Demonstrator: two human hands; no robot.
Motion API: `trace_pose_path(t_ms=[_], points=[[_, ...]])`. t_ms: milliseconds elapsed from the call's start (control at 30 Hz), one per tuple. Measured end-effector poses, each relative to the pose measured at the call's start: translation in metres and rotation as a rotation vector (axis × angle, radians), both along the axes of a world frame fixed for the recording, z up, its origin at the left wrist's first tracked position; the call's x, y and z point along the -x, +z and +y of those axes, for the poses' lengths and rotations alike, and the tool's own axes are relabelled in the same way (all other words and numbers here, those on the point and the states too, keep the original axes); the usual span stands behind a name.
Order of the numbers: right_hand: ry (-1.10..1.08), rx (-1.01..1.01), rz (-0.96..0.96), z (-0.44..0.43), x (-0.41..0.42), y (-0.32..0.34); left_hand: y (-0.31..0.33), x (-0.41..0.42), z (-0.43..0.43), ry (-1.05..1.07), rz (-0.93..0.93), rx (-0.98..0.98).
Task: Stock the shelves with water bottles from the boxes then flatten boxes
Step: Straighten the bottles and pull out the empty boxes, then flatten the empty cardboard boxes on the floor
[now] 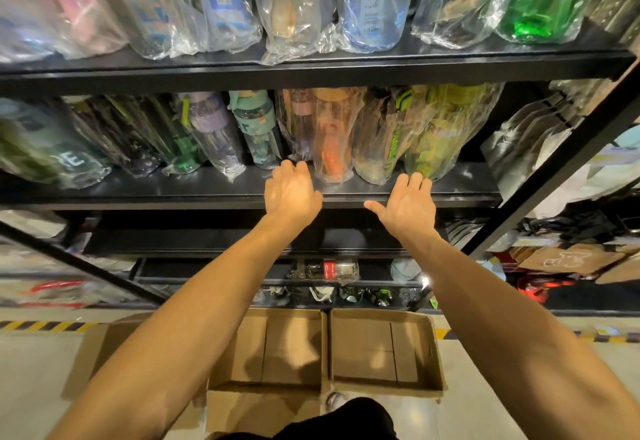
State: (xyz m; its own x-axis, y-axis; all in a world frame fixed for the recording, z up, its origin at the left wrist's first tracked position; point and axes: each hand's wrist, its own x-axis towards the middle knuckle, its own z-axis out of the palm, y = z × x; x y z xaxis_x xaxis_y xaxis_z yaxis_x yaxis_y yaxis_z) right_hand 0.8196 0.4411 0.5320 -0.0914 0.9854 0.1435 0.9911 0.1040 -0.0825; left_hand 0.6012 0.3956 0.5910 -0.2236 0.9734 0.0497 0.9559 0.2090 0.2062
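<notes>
– Bottles [332, 141] stand in a row on the middle shelf [173, 197], each in clear wrap [239, 172]. What is the person doing there?

– Reaching in with both arms. The left hand [291, 193] is spread flat and holds nothing, its fingertips at the foot of the orange one. The right hand [408, 207] is just as open and empty. It lies on the shelf just before the yellow-green one, thumb out over the front edge. Whether either touches the wrap I cannot tell.

– Squaring up the row, then?

– That's my reading. Push low, at the bases, with flat fingers. They are tall and narrow, so a shove higher up would likely tip them. The wrap looks slippery, so move both sides slowly and evenly.

– And the boxes [294, 353]?

– Two on the floor [41, 370] below, open, nothing showing inside. Stocking looks about done and flattening comes next. First set the row well back from the edge, so nothing drops.
</notes>
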Motion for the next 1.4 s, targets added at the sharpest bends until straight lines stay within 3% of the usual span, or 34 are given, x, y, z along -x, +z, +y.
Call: trace_pose_path(t_ms=[100,233,433,767,1133,1400], points=[[-0.022,0.102,-0.023,-0.004,0.009,0.001,0.008,0.009,-0.023,-0.030,0.175,0.044],[-0.037,0.173,-0.006,-0.031,0.022,0.004,0.013,0.028,-0.059,-0.091,0.257,0.075],[0.125,0.039,0.005,-0.114,0.055,0.010,0.007,0.065,-0.120,-0.153,0.278,0.077],[0.184,0.056,0.011,-0.248,0.171,0.002,-0.005,0.177,-0.260,-0.111,0.248,0.081],[0.149,0.287,-0.017,-0.448,0.247,-0.078,-0.107,0.271,-0.455,-0.060,0.050,0.228],[0.064,0.409,0.002,-0.523,0.229,-0.146,-0.177,0.265,-0.508,-0.060,0.046,0.356]])
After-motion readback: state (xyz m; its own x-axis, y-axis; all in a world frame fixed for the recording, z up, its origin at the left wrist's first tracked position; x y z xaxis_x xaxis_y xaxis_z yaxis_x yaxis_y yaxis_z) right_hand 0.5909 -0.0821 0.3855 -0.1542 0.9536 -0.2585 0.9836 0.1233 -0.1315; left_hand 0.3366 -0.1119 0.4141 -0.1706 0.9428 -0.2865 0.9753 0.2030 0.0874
